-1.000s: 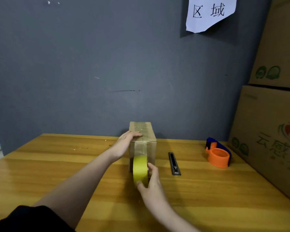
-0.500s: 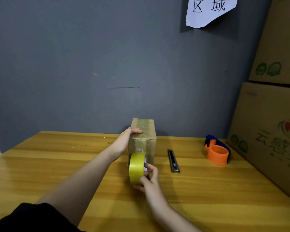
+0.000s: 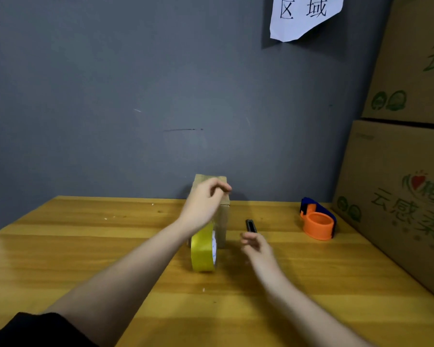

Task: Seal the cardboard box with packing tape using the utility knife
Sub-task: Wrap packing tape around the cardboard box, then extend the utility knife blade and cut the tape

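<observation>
A small cardboard box (image 3: 223,216) with clear tape over its top stands on end at the back of the wooden table (image 3: 85,246). My left hand (image 3: 202,202) hovers at the box's upper front with its fingers curled and thumb meeting fingertip; whether it pinches tape I cannot tell. Just in front of the box, a yellow tape roll (image 3: 201,250) stands on edge on the table, untouched. A black utility knife (image 3: 251,224) lies right of the box. My right hand (image 3: 256,246), blurred and with fingers apart, sits just short of the knife's near end and holds nothing.
An orange and blue tape dispenser (image 3: 317,222) sits at the right rear of the table. Large printed cartons (image 3: 398,196) are stacked along the right edge. A grey wall (image 3: 110,96) with a paper sign (image 3: 303,13) closes off the back.
My right hand let go of the yellow roll and moved right toward the knife; the roll now stands alone. My left hand lifted off the box top and curled its fingers.
</observation>
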`<state>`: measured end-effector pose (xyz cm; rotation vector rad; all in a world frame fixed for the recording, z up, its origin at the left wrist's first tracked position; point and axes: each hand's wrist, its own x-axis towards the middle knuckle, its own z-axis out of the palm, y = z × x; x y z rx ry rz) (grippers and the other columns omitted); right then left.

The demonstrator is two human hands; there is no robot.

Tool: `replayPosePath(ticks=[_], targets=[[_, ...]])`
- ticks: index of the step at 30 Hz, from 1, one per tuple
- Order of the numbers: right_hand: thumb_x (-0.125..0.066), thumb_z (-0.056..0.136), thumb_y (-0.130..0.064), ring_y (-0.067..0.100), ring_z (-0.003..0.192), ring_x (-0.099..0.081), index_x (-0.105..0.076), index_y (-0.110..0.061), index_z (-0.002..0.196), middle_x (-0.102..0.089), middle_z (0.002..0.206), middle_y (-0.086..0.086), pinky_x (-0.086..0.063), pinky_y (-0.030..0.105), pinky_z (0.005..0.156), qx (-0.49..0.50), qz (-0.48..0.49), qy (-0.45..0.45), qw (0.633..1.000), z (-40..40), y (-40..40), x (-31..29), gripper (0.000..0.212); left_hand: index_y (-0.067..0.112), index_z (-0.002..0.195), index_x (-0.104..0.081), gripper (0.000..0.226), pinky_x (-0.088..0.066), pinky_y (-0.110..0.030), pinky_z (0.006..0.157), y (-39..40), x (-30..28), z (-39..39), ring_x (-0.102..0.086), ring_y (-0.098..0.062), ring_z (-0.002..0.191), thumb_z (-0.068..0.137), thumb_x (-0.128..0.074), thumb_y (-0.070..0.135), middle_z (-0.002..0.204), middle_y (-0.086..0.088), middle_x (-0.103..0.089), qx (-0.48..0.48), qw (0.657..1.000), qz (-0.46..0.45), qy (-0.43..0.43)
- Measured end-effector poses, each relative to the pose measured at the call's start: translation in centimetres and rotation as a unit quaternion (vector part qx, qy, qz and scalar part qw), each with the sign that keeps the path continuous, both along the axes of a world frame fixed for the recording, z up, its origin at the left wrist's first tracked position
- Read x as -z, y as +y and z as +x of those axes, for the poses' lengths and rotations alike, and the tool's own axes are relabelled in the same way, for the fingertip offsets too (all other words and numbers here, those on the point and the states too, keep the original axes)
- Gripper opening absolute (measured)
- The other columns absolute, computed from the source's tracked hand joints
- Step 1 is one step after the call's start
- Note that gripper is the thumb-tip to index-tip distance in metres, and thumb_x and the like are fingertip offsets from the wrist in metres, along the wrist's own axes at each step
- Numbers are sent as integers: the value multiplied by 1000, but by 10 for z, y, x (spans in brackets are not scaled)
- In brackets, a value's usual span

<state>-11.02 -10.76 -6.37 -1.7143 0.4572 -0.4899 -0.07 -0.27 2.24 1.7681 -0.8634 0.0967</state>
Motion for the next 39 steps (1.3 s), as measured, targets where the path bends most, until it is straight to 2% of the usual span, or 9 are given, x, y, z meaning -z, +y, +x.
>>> replayPosePath(ticks=[3, 5, 8, 10, 12, 16, 19, 28, 39], targets=[[-44, 94, -7, 24, 99, -56, -55, -10, 112, -60, 121, 15, -46, 30, 78, 73, 3, 35, 997, 9, -35, -11, 21, 14, 98, -58, 25, -50, -24, 70, -30, 13, -24, -62, -16, 73, 93, -37, 1, 89, -3, -63, 94, 990, 60, 91], [-40, 96, -9, 24, 98, -52, -52, -4, 122, -57, 125, 17, -41, 28, 70, 71, 7, 85, 994, 13, -48, -16, 29, 8, 112, -55, 25, -51, -27, 76, -53, 34, -29, -64, -24, 88, 93, -40, 3, 99, -9, -61, 97, 977, 120, 145], [-39, 95, -9, 29, 121, -47, -43, -4, 135, -49, 136, 16, -36, 28, 89, 56, -2, 140, 989, 19, -59, -15, 40, 3, 124, -50, 34, -46, -30, 90, -75, 66, -30, -58, -28, 109, 91, -45, 8, 116, -13, -61, 68, 954, 177, 232], [-38, 94, -8, 32, 121, -48, -42, -4, 136, -56, 122, 16, -39, 34, 97, 56, 30, 150, 987, 23, -62, -12, 43, 0, 123, -52, 35, -47, -23, 68, -81, 78, -30, -58, -20, 85, 90, -43, 6, 95, -7, -61, 59, 937, 164, 302], [-36, 93, -5, 29, 103, -54, -44, -4, 134, -58, 91, 9, -44, 39, 94, 57, 92, 144, 984, 28, -63, -11, 41, -4, 124, -51, 39, -40, -26, 67, -88, 83, -27, -51, -22, 81, 87, -40, 2, 82, -5, -54, 45, 920, 114, 373], [-36, 92, -3, 23, 87, -52, -56, -6, 113, -55, 81, 8, -50, 35, 80, 55, 130, 144, 980, 28, -67, -10, 29, 7, 96, -58, 21, -40, -27, 64, -89, 77, -37, -50, -16, 74, 89, -38, 6, 75, -3, -53, 31, 882, 31, 469], [-46, 90, -8, 17, 73, -53, -57, -7, 95, -57, 81, 9, -44, 25, 58, 47, 104, 169, 979, 20, -69, -9, 12, 17, 77, -52, 17, -42, -30, 81, -82, 79, -41, -53, -15, 79, 90, -41, 16, 83, -3, -58, 39, 858, 0, 512], [-44, 96, -10, 13, 65, -60, -54, -8, 111, -61, 80, 5, -50, 19, 47, -69, 94, 135, 984, -13, -74, -1, 18, 15, 127, -46, 30, -48, -29, 81, -71, 104, -52, -55, -15, 104, 99, -36, 21, 110, -2, -60, 57, 896, -51, 438], [-37, 94, -6, 15, 42, -49, -51, -14, 109, -64, 70, 7, -36, 21, 39, -151, 125, 2, 981, -43, -69, 23, 22, 12, 98, -62, 16, -48, -9, 62, -62, 118, -64, -60, -1, 75, 96, -46, 11, 96, -5, -64, 101, 945, -108, 291]])
